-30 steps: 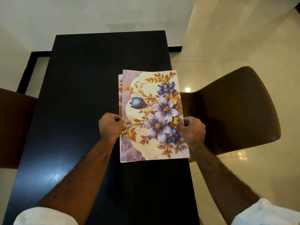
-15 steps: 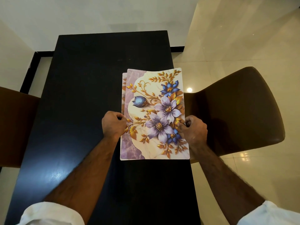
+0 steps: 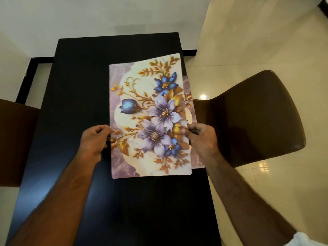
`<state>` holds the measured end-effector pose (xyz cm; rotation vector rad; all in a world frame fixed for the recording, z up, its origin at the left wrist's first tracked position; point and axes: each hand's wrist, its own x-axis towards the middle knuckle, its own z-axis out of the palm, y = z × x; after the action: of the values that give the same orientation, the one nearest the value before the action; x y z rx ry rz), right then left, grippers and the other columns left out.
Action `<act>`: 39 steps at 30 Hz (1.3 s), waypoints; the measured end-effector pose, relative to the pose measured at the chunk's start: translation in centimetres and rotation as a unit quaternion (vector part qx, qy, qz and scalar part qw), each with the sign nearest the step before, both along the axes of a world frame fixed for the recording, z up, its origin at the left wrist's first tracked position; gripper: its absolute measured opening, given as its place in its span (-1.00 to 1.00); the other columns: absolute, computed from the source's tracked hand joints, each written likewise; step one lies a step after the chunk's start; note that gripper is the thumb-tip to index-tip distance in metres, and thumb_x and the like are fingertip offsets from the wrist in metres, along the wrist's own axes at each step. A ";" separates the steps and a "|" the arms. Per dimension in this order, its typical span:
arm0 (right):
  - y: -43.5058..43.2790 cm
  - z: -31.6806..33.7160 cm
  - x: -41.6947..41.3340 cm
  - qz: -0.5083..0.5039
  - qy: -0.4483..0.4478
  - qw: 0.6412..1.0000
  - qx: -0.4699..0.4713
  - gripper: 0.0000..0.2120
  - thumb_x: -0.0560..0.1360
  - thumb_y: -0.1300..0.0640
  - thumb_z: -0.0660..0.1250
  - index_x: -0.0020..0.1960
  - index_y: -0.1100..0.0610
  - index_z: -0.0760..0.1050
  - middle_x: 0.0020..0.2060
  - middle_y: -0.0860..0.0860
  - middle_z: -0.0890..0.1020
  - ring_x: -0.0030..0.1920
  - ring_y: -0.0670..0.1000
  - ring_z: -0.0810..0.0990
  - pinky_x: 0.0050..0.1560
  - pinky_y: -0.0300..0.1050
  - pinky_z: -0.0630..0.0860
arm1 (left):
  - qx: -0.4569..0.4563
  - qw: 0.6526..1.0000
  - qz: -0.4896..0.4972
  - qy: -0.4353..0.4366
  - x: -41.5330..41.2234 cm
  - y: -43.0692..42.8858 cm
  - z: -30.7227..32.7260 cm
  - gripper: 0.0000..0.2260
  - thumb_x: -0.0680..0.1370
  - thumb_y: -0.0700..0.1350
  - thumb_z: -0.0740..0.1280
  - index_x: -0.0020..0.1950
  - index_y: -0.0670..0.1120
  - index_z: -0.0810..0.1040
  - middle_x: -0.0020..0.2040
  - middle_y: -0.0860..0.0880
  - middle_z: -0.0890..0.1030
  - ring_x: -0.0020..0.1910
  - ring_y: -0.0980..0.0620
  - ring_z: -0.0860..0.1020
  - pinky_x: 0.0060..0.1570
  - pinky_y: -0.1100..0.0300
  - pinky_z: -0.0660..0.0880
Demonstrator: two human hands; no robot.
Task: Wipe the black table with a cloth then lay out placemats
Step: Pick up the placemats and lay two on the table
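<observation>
A floral placemat [image 3: 150,110] with purple and blue flowers and gold leaves is held above the black table [image 3: 74,107], near its right edge. Under it a second placemat [image 3: 192,118] with the same print sticks out to the right. My left hand [image 3: 95,142] pinches the top mat's left edge. My right hand [image 3: 202,139] pinches the mats at their right edge; which of them it holds I cannot tell. No cloth is in view.
A brown chair [image 3: 252,118] stands at the table's right side, and another brown chair [image 3: 16,139] at the left. The table's far end meets a white wall [image 3: 106,15]. Glossy cream floor tiles [image 3: 266,41] lie to the right.
The top placemat has slid left relative to the lower one, which now shows at the right instead of the left. Both hands have stayed at the mats' edges.
</observation>
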<state>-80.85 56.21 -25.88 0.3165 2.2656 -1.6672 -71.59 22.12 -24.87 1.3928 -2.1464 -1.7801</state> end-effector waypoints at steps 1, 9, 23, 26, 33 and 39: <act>-1.5 0.0 0.6 0.017 0.007 1.000 0.013 -0.87 0.49 0.15 0.69 -0.16 -0.01 0.77 -0.19 -0.05 0.81 -0.12 0.05 0.80 0.01 0.17 0.77 | -0.010 1.000 0.000 -0.001 1.0 -1.6 0.3 -0.91 0.66 -0.21 0.45 0.01 -0.13 0.75 -0.19 -0.08 0.75 -0.44 0.17 0.59 -0.48 0.28 0.47; -14.5 0.7 5.3 0.072 0.059 0.994 0.053 -0.86 0.45 0.12 0.71 -0.05 0.13 0.83 -0.26 -0.08 0.79 -0.22 -0.01 0.76 -0.06 0.10 0.72 | -0.061 0.998 0.033 -0.009 7.9 -11.9 2.9 -0.82 0.70 -0.23 0.42 -0.09 -0.04 0.67 -0.13 -0.09 0.69 -0.32 0.11 0.66 -0.38 0.32 0.61; -29.9 -1.8 8.9 0.082 0.009 0.983 0.162 -0.87 0.45 0.04 0.72 -0.14 0.01 0.79 -0.23 -0.04 0.79 -0.18 0.08 0.79 -0.03 0.21 0.76 | -0.064 0.996 0.001 -0.055 11.4 -27.3 0.9 -0.94 0.67 -0.25 0.48 0.03 -0.17 0.76 -0.10 -0.11 0.75 -0.28 0.11 0.74 -0.39 0.32 0.61; -31.0 -3.1 9.5 0.068 -0.021 0.982 0.176 -0.85 0.45 0.02 0.72 -0.13 -0.01 0.77 -0.20 -0.06 0.80 -0.16 0.07 0.80 -0.01 0.22 0.78 | -0.071 0.995 -0.015 -0.069 11.7 -28.6 0.1 -0.88 0.67 -0.22 0.49 -0.06 -0.08 0.73 -0.09 -0.07 0.75 -0.13 0.00 0.76 -0.30 0.24 0.68; -31.9 -3.3 9.3 0.056 -0.055 0.976 0.205 -0.79 0.45 -0.03 0.72 -0.04 0.07 0.80 -0.21 -0.05 0.80 -0.17 0.05 0.81 -0.01 0.19 0.79 | -0.073 0.994 -0.017 -0.076 11.0 -30.3 -1.8 -0.89 0.63 -0.16 0.55 -0.08 -0.03 0.72 -0.07 -0.06 0.76 -0.11 0.00 0.79 -0.13 0.08 0.77; -32.4 -2.7 8.4 0.070 -0.030 0.961 0.266 -0.81 0.49 -0.04 0.68 -0.09 0.07 0.79 -0.23 -0.06 0.78 -0.20 0.02 0.77 -0.04 0.14 0.78 | -0.094 0.993 -0.022 -0.074 10.9 -30.6 -2.5 -0.94 0.62 -0.11 0.57 0.01 -0.08 0.75 -0.11 -0.03 0.75 -0.15 0.02 0.79 -0.10 0.03 0.78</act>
<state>-72.42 23.83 -28.60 0.3076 2.5880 -0.9431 -60.67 -8.47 -27.32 1.4838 -2.3629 -1.4826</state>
